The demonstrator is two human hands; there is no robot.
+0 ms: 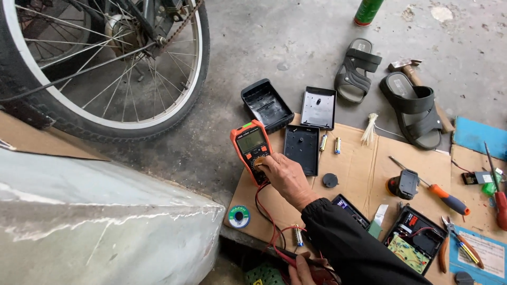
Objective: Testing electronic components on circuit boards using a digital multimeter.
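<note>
An orange and black multimeter [251, 145] lies on a cardboard sheet [364, 163] on the concrete floor. My right hand [285, 179], in a black sleeve, reaches over it, fingertips on its round dial. Red and black test leads [266, 216] run from the meter down to my left hand [300, 273] at the bottom edge. That hand is closed around the probes [296, 258] and only partly in view.
Black plastic covers [266, 104] [319, 107] [301, 149], two batteries [323, 142], a solder spool [239, 216], an opened case with a circuit board [417, 240], a screwdriver [443, 198] and pliers [462, 243] lie around. Sandals [414, 108] and a bicycle wheel [105, 68] stand beyond.
</note>
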